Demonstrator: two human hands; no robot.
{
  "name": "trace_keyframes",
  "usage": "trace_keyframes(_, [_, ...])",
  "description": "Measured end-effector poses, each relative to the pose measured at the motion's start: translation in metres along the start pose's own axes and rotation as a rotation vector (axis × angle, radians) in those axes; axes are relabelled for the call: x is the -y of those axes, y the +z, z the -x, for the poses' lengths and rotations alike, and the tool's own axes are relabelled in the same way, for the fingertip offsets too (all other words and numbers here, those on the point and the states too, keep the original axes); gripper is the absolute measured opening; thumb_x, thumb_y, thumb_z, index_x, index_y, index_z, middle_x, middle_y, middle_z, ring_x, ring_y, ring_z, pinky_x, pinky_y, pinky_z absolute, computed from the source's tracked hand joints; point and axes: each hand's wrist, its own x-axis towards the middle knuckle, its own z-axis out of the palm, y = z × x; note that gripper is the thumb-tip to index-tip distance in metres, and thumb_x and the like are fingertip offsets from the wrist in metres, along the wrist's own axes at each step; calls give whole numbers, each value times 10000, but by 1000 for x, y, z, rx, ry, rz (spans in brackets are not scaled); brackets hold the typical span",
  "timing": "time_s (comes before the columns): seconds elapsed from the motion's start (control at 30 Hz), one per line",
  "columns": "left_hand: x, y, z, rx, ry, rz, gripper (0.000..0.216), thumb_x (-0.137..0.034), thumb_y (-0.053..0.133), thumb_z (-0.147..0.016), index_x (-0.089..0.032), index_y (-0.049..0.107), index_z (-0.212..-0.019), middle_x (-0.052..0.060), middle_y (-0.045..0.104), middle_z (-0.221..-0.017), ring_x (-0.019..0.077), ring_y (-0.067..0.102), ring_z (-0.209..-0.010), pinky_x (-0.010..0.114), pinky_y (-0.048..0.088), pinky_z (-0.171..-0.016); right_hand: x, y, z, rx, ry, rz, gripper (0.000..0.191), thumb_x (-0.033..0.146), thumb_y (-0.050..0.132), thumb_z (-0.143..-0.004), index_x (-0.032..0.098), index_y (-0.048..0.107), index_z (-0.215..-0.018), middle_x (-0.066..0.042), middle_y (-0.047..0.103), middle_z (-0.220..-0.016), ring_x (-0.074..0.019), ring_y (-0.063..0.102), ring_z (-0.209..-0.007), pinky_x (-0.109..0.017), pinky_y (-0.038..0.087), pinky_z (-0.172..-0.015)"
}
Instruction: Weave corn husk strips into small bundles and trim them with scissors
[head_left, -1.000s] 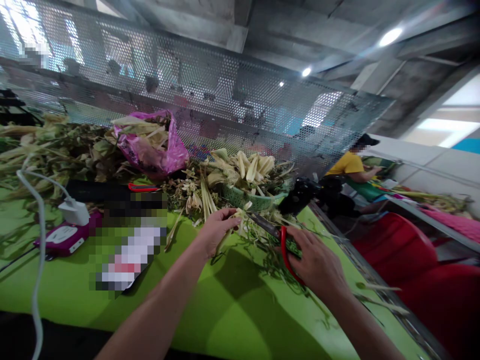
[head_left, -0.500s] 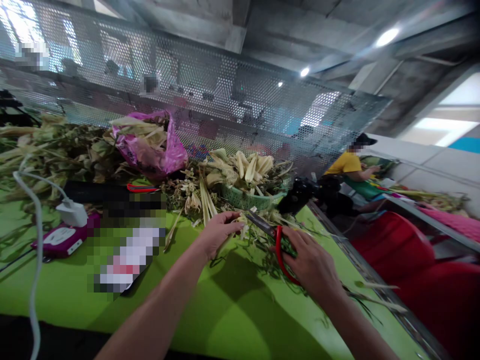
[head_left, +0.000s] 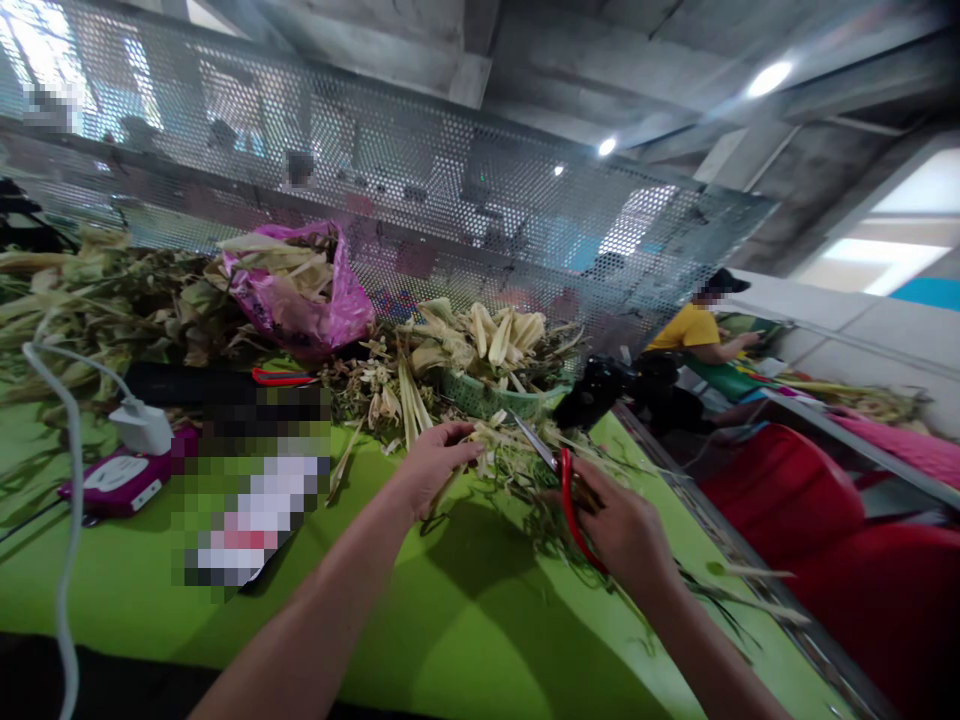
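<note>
My right hand [head_left: 622, 515] is closed round the red handles of a pair of scissors [head_left: 536, 440], whose blades point up and to the left. My left hand [head_left: 435, 465] pinches a pale dried husk piece [head_left: 481, 440] between thumb and fingers, just left of the blades. A thin strip hangs below that hand. Loose husk scraps and stringy bits [head_left: 547, 500] lie on the green tabletop [head_left: 480, 620] under and around the scissors. Behind the hands, a green basket [head_left: 495, 398] holds dried corn husks [head_left: 502, 335].
A pink plastic bag [head_left: 337, 300] of husks stands at the back left beside a heap of dried leaves [head_left: 150, 300]. Red-handled scissors [head_left: 281, 377] lie before it. A purple power box [head_left: 127, 480] with a white cable is at left. Red chairs [head_left: 787, 490] and a person in yellow [head_left: 690, 325] are right.
My right hand has moved slightly right and down, tilting the scissors more upright and drawing the blades away from the husk piece. My left hand has barely moved.
</note>
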Motion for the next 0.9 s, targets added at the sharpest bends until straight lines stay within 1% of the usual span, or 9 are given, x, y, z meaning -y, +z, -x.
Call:
trace_keyframes(0.13, [2,-4,-5,3,48,57,317,-233,766,-621,-135,658,-902,23,646,-802,86,565,-661,230,458,-699,-11,4,-6,74,117,50,334,357,583,-809,220,619,-1111,-49,737,-911,-243,694,-732,-295,501,-595])
trace_keyframes(0.33, [-2,-4,-3,12,52,86,310,-181,760,-628,-125,646,-911,52,669,-880,106,613,-730,258,482,-788,-24,18,-10,294,-19,153,405,248,553,-804,228,566,-1208,-69,699,-1056,-262,670,-897,-347,508,-707])
trace_keyframes(0.43, [-2,-3,-2,26,68,70,356,-216,779,-621,-120,633,-931,62,672,-885,118,622,-736,271,489,-777,-11,13,-19,305,-14,127,284,273,504,-854,249,630,-1108,-66,699,-1018,-265,658,-903,-365,497,-728])
trace_keyframes(0.5, [-1,-3,-2,40,84,52,384,-239,795,-606,-119,623,-928,57,667,-853,119,622,-715,281,493,-760,6,6,-30,217,28,14,256,332,464,-894,243,658,-1035,-70,695,-1042,-259,645,-933,-374,484,-779])
trace_keyframes(0.53, [0,-2,-3,44,91,44,395,-245,803,-596,-120,620,-922,51,663,-839,119,621,-706,284,495,-753,15,4,-37,209,35,-98,264,352,457,-903,239,655,-1036,-65,690,-1066,-249,638,-952,-371,475,-814])
trace_keyframes(0.6, [1,-2,-4,47,105,27,410,-253,814,-578,-124,616,-913,42,655,-826,118,618,-698,289,497,-744,35,2,-47,224,67,-378,272,378,469,-899,228,650,-1037,-52,696,-1044,-219,639,-938,-337,478,-826])
trace_keyframes(0.7, [3,-1,-6,26,134,2,429,-278,825,-558,-130,615,-901,31,651,-821,113,608,-692,281,490,-726,56,9,-56,288,128,-674,276,412,525,-864,201,646,-993,-45,700,-961,-201,637,-871,-310,488,-777])
trace_keyframes(0.8, [4,-1,-7,6,166,-3,429,-275,839,-532,-129,621,-871,24,658,-796,111,599,-712,268,472,-749,63,22,-56,285,194,-810,266,425,613,-797,170,631,-868,-24,659,-776,-172,597,-714,-286,473,-671])
trace_keyframes(0.9, [4,-1,-8,6,170,0,412,-259,847,-517,-126,635,-844,28,671,-787,113,600,-732,265,456,-775,62,30,-52,244,265,-923,253,402,665,-752,164,602,-814,-1,597,-710,-145,546,-662,-265,445,-637])
